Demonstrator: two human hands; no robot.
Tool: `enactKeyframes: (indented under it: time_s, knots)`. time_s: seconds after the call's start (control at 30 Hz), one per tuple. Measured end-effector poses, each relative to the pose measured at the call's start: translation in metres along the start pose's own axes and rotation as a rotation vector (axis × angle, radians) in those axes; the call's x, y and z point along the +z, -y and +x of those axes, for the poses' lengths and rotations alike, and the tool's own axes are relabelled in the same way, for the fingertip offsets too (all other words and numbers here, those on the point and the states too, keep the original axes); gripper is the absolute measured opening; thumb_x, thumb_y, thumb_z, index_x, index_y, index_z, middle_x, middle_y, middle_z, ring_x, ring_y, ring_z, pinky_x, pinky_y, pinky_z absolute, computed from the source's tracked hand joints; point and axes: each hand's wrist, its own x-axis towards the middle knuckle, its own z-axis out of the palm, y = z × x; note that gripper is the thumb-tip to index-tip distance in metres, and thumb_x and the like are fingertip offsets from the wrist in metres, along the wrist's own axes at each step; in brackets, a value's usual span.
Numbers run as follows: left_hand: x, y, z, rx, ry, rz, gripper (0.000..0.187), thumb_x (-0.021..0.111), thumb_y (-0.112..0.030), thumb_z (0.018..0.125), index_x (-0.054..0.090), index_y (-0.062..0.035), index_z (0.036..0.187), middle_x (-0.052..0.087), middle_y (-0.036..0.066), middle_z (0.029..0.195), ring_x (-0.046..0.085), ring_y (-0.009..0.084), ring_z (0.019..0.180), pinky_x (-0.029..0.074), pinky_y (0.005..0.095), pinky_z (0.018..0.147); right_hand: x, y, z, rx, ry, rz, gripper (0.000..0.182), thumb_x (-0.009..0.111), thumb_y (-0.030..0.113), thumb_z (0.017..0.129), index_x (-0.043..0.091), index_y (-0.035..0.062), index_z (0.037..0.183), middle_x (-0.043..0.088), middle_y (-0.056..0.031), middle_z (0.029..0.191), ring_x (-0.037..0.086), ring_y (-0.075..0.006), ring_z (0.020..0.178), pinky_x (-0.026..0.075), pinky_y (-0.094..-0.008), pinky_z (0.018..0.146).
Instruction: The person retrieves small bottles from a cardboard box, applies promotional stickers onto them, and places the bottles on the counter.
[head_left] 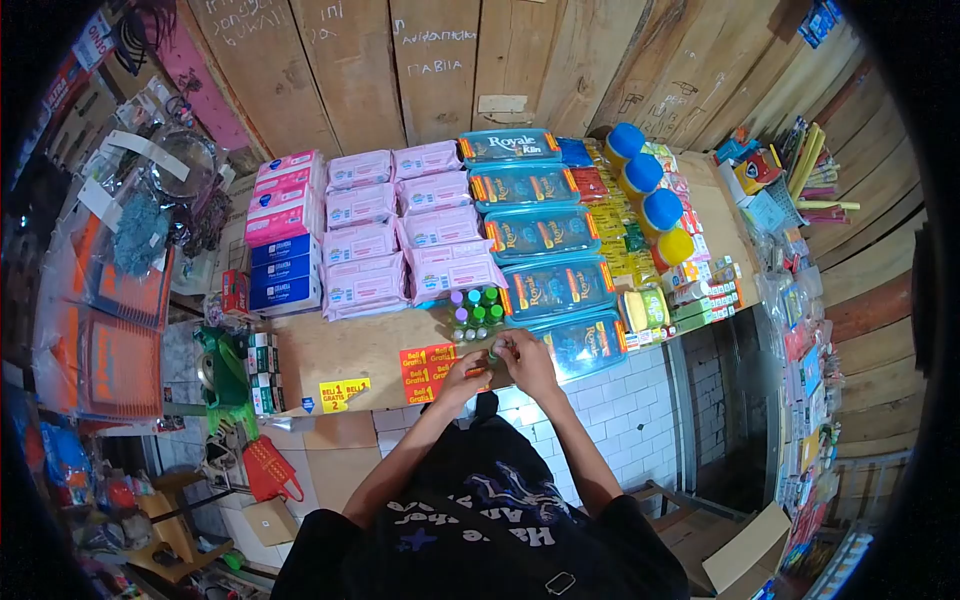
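Both hands are close together at the front edge of a wooden table (300,340). My left hand (465,375) has its fingers bent around something too small to make out, beside red promo cards (418,372). Fingers pinched, my right hand (522,358) touches a small greenish item between the two hands. Just beyond them stand several small bottles (478,312) with purple, teal and green caps. Behind the bottles lie stacked pink wipe packs (450,275), and blue Royale packs (560,287) are to their right.
Yellow promo cards (345,393) lie at the front left, near small boxes (265,375). Blue-lidded jars (660,210) and sachets (625,250) stand at the right. Pink and blue boxes (285,270) fill the left end. An open carton (745,550) sits below right.
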Motion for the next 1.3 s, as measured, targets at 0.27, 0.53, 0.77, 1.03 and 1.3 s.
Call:
enactKeyframes:
  time_s: [0.27, 0.53, 0.77, 1.03, 1.3]
  knots:
    - [-0.008, 0.024, 0.015, -0.056, 0.023, -0.228, 0.066, 0.069, -0.006, 0.087, 0.037, 0.0015, 0.144, 0.052, 0.012, 0.132, 0.054, 0.0197, 0.12, 0.049, 0.0326, 0.091, 0.009, -0.003, 0.012, -0.033, -0.072, -0.171, 0.022, 0.07, 0.009, 0.083, 0.065, 0.0012, 0.103, 0.067, -0.0197, 0.099, 0.066, -0.0379, 0.083, 0.053, -0.0434, 0.071]
    - [-0.003, 0.011, 0.016, -0.143, 0.059, -0.3, 0.063, 0.066, -0.002, 0.088, 0.039, -0.0027, 0.144, 0.05, 0.005, 0.134, 0.059, 0.0159, 0.108, 0.049, 0.0293, 0.081, 0.014, -0.002, 0.015, 0.014, -0.081, -0.19, 0.022, 0.07, 0.014, 0.083, 0.066, 0.0035, 0.102, 0.069, -0.0179, 0.097, 0.066, -0.0378, 0.087, 0.053, -0.0444, 0.072]
    - [-0.006, 0.024, 0.026, -0.109, 0.075, -0.327, 0.048, 0.056, 0.003, 0.09, 0.05, -0.0096, 0.136, 0.057, 0.001, 0.126, 0.057, 0.0142, 0.11, 0.05, 0.033, 0.088, 0.019, -0.007, 0.013, 0.0, -0.11, -0.184, 0.023, 0.071, 0.016, 0.083, 0.067, 0.0035, 0.102, 0.069, -0.0182, 0.096, 0.067, -0.0373, 0.085, 0.053, -0.0437, 0.07]
    - [-0.004, 0.017, 0.026, -0.124, 0.103, -0.335, 0.054, 0.057, 0.003, 0.089, 0.047, -0.0121, 0.14, 0.055, -0.002, 0.132, 0.056, 0.0118, 0.111, 0.047, 0.0307, 0.086, 0.024, -0.013, 0.013, -0.024, -0.152, -0.178, 0.022, 0.072, 0.015, 0.083, 0.063, 0.0026, 0.099, 0.07, -0.0172, 0.093, 0.068, -0.0358, 0.078, 0.052, -0.0436, 0.065]
    - [-0.002, 0.013, 0.022, -0.151, 0.063, -0.312, 0.055, 0.062, -0.001, 0.09, 0.046, -0.0122, 0.142, 0.053, -0.002, 0.133, 0.056, 0.0105, 0.105, 0.047, 0.0309, 0.086, 0.021, -0.011, 0.011, -0.012, -0.168, -0.13, 0.025, 0.075, 0.013, 0.081, 0.061, 0.0032, 0.1, 0.068, -0.0146, 0.09, 0.062, -0.03, 0.063, 0.048, -0.0405, 0.057]
